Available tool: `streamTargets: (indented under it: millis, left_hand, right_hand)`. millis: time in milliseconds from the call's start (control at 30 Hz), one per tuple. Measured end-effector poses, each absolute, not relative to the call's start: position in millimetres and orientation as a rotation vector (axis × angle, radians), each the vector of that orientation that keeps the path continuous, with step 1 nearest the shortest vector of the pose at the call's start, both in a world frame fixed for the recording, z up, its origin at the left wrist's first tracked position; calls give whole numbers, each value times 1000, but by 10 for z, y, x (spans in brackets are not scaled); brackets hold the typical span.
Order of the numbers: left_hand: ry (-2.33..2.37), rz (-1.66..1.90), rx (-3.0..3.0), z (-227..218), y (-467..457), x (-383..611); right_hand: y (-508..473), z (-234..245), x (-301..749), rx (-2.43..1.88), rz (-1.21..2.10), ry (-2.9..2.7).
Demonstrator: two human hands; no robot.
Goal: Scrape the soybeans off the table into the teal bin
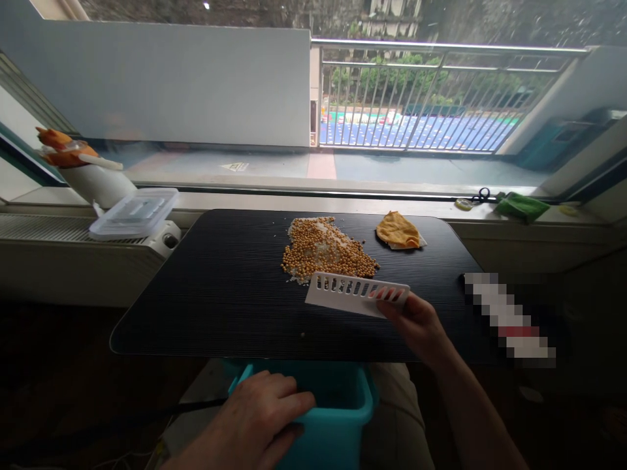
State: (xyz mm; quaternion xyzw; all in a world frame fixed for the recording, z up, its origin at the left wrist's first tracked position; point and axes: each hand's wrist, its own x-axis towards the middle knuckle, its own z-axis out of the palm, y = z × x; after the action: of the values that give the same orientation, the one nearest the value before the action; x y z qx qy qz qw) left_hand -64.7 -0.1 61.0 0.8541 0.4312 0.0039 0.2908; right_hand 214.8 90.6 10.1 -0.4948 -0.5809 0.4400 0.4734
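Observation:
My right hand (420, 326) grips one end of a white plastic strip (355, 303) with a row of slots along its upper edge. It is held tilted over the black table at the near edge of a pile of yellow-brown beans (326, 251), which is mixed with white grains that look like rice. My left hand (269, 408) is closed over the near left rim of a teal bin (345, 412), its fingertips partly hidden inside. The bin stands between the person's legs, against the table's front edge, and its inside is too dark to make out.
A folded yellow cloth (399, 230) lies at the back right of the black table (206, 287). On the left, a clear plastic lid (134, 213) rests on a radiator beside a white container (100, 183). Scissors (482, 194) and a green cloth (522, 206) sit on the windowsill.

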Motion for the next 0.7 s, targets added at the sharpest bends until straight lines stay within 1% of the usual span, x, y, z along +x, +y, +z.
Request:
streamTargets:
  millis: [167,200,267,367,433,500,700]
  left_hand:
    - [1166,134,2321,508,-67,-824]
    - [1149,153,2326,484,-78,-852]
    - [1141,177,2337,449,-89,-891]
    - [1130,161,2338,441,-77,-903]
    - [1119,138,2328,459,-64,-892]
    - [1128,141,2322,483,-63,-881]
    - [1162,164,2321,504,-97,-859]
  right_hand:
    - [705,165,2129,-1199,1358,-1534]
    - [671,192,2163,-1220,1371,-1525]
    - [642,239,2240,-1277,1286,-1471]
    - [712,266,2322,-1405,937,-1253]
    - [808,252,2341,-1466,763,-1164]
    - [908,227,2338,-1480,713,-1177]
    - [1081,170,2290,-1384,725,-1270]
